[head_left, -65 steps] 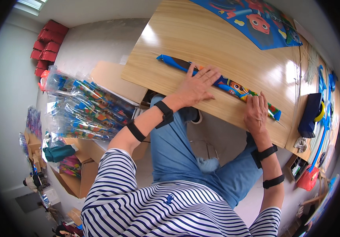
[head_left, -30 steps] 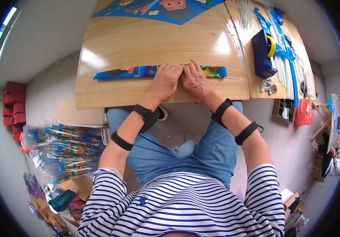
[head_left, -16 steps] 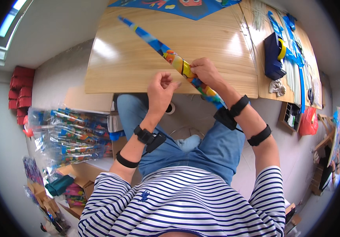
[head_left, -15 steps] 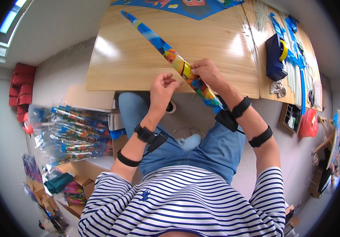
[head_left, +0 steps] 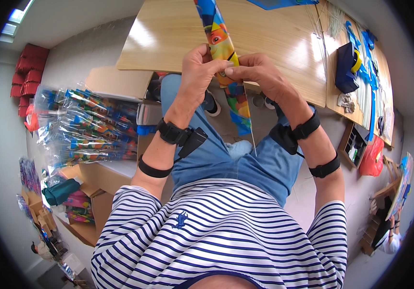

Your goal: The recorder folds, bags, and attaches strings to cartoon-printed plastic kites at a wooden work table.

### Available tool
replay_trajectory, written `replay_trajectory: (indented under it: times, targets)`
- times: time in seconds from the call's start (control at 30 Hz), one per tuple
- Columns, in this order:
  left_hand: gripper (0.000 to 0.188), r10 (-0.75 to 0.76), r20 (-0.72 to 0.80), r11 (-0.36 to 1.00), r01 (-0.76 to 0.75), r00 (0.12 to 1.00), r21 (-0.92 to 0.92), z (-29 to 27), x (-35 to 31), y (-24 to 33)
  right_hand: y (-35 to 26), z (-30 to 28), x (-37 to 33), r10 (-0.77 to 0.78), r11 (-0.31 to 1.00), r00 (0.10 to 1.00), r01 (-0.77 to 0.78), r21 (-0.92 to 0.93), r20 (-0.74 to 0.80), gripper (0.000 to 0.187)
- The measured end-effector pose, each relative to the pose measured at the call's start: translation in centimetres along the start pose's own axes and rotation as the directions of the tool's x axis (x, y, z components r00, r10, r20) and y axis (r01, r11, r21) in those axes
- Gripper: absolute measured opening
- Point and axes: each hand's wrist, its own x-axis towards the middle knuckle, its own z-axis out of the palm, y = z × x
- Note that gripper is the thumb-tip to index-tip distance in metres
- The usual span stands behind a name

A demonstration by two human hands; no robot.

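A long, narrow rolled kite [head_left: 222, 45] with bright cartoon print runs from the far edge of the view down over the table's near edge. From its lower end a thin pale rod [head_left: 253, 143] sticks out above my lap. My left hand [head_left: 200, 70] pinches the roll from the left with thumb and fingers. Close beside it, my right hand [head_left: 260, 72] grips the same spot from the right, its thumb nearly touching my left thumb. What the fingertips press together is partly hidden.
A wooden table [head_left: 168, 41] holds a blue printed sheet [head_left: 284, 4], a dark blue tape dispenser [head_left: 346, 68] and bundled thin rods [head_left: 363, 98]. Clear-bagged rolled kites [head_left: 98, 127] are piled at left near an open cardboard box [head_left: 102, 212]. A red bag [head_left: 372, 156] hangs right.
The kite has swung more upright and come nearer to me. My left hand, free before, has taken hold of it beside my right hand. The rod now shows at the lower end.
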Motion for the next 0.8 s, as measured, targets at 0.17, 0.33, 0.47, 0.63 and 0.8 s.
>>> replay_trajectory:
  times: [0.17, 0.33, 0.47, 0.63, 0.8]
  targets:
    - [0.024, 0.094, -0.009, 0.996, -0.094, 0.996, -0.011, -0.7, -1.1, 1.7, -0.8, 2.1, 0.1, 0.000, 0.993, 1.000, 0.000, 0.115, 0.002, 0.034]
    - [0.021, 0.107, -0.009, 0.994, -0.107, 0.994, 0.008, -1.8, -2.1, 2.5, -1.5, 3.5, 0.0, -0.024, 0.995, 1.000, 0.025, 0.099, -0.010, 0.031]
    - [0.020, 0.158, -0.037, 0.986, -0.155, 0.987, 0.067, -2.2, -2.3, 3.3, -2.0, 4.3, -0.3, -0.055, 0.993, 0.998, 0.056, 0.104, -0.020, 0.030]
    - [0.024, 0.201, -0.082, 0.976, -0.192, 0.976, 0.104, -2.8, -2.6, 3.6, -2.1, 5.1, 0.1, -0.090, 0.988, 0.995, 0.095, 0.125, -0.052, 0.025]
    - [0.045, 0.028, -0.091, 0.998, -0.033, 0.995, -0.057, -2.1, -4.8, 1.5, -1.7, 4.8, 1.9, -0.108, 0.962, 0.977, 0.150, 0.227, -0.185, 0.026]
